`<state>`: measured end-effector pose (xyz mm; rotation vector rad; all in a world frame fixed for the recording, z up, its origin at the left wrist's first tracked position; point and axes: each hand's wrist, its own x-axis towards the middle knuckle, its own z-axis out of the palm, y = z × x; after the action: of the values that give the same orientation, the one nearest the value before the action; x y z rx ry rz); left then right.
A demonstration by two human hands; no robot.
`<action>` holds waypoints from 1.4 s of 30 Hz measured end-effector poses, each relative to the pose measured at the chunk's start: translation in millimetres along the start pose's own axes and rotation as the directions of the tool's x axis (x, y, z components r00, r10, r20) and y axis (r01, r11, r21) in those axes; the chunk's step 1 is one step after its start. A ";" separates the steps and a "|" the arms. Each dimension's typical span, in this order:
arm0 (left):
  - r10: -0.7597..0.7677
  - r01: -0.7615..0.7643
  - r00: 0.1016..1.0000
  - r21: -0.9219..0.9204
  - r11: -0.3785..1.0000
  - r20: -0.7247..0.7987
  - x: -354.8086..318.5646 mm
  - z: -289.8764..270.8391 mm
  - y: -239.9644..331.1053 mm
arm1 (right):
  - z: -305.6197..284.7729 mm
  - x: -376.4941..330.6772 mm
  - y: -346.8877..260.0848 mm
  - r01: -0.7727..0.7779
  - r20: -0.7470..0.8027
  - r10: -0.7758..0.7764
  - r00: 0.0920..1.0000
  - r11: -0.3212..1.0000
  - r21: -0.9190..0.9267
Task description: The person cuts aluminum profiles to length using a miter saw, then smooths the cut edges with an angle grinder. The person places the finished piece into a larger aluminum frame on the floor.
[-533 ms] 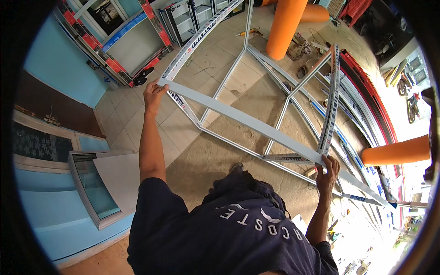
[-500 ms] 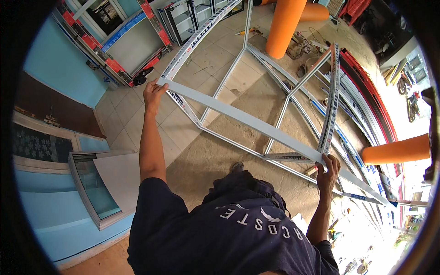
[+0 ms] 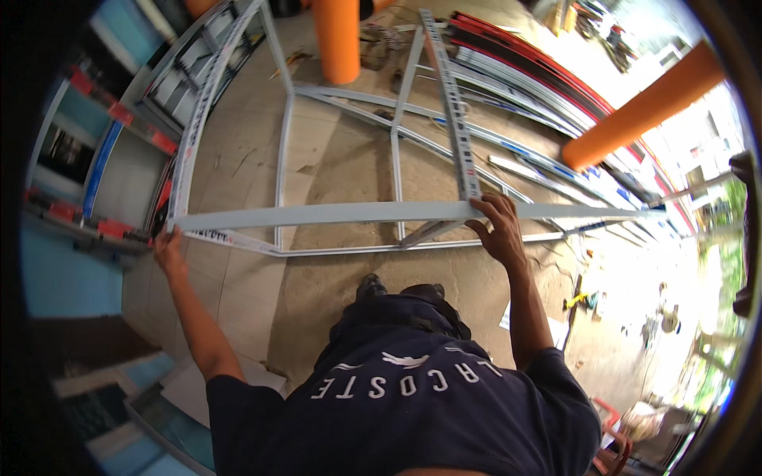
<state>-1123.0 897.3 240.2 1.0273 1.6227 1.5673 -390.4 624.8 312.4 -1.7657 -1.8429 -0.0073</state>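
Note:
A long grey metal bar (image 3: 333, 213) runs crosswise in front of me, the near top rail of a large open metal frame (image 3: 282, 166). My left hand (image 3: 167, 252) grips its left end, where a side rail covered in printed film (image 3: 200, 107) meets it at the corner. Farther right, my right hand (image 3: 502, 230) closes over the same bar, fingers on top and thumb below, beside the joint with a second film-covered rail (image 3: 454, 103). Past that hand the bar reaches on to the right. Lower rails and uprights of the frame show behind and under it.
Orange pillars (image 3: 336, 44) (image 3: 635, 111) stand beyond the frame and at the right. Long metal profiles (image 3: 516, 75) lie stacked at the back right. Glazed cabinets (image 3: 202, 59) line the far left. A yellow power tool (image 3: 581, 301) and a red chair (image 3: 613, 436) are at the right.
My view has turned to the right, so the bar now lies nearly level across it. Both hands keep their hold at the same places on the bar.

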 end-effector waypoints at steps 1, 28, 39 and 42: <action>-0.017 0.017 1.000 -0.010 1.000 -0.003 3.9 -3.5 -1.3 | -6.9 0.7 3.0 -0.020 0.066 0.018 0.998 0.999 0.032; 0.215 -0.534 0.835 0.651 0.540 0.507 50.6 -41.0 23.6 | 4.3 6.9 21.9 0.210 0.062 -0.203 0.977 0.969 -0.129; 0.193 -0.612 0.782 0.672 0.416 0.593 63.2 -35.5 32.5 | 7.9 4.7 26.9 0.229 0.016 -0.229 0.973 0.963 -0.142; 0.139 -0.569 0.806 0.689 0.449 0.575 64.5 -31.3 35.0 | 4.3 5.3 26.1 0.214 0.006 -0.214 0.977 0.972 -0.095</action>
<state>-1178.0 937.8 281.6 2.2157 1.8936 0.5262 -367.9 634.6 301.0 -1.6178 -2.0517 -0.1859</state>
